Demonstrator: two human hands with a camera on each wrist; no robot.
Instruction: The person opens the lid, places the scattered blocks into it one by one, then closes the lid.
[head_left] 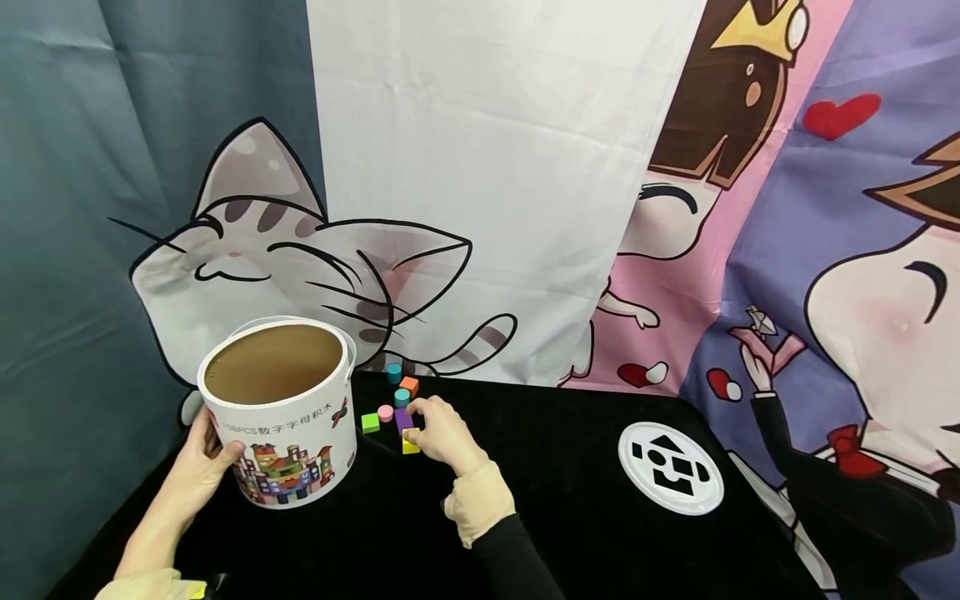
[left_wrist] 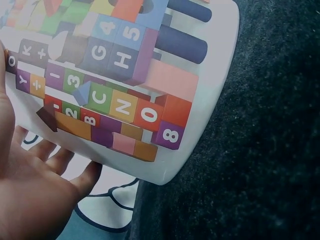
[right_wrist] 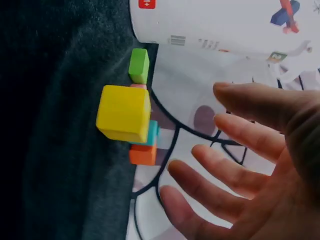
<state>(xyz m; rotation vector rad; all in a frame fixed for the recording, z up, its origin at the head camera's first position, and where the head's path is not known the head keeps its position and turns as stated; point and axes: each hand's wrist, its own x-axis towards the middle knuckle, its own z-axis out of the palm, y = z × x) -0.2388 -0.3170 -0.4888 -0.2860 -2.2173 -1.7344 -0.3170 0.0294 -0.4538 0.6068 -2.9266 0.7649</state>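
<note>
My left hand [head_left: 197,467] holds a white toy-block bucket [head_left: 281,408] by its left side, thumb at the front and fingers reaching round behind. Printed coloured letter blocks cover the bucket's side [left_wrist: 125,90]. Over a small group of blocks hovers my right hand [head_left: 446,433], its fingers spread and nothing between them in the right wrist view. Nearest to it are a yellow cube [right_wrist: 122,112] and a purple block [head_left: 403,418]. Close by lie a green block [head_left: 370,422], a pink cylinder [head_left: 386,412], a teal cylinder [head_left: 402,397], an orange block [head_left: 408,385] and a blue cylinder [head_left: 393,372].
On the right of the black cloth [head_left: 547,483] lies a round white lid [head_left: 670,468] with dark shape cutouts. A cartoon-printed curtain [head_left: 480,192] hangs behind the table. The bucket's wire handle [head_left: 351,354] rests against its rim.
</note>
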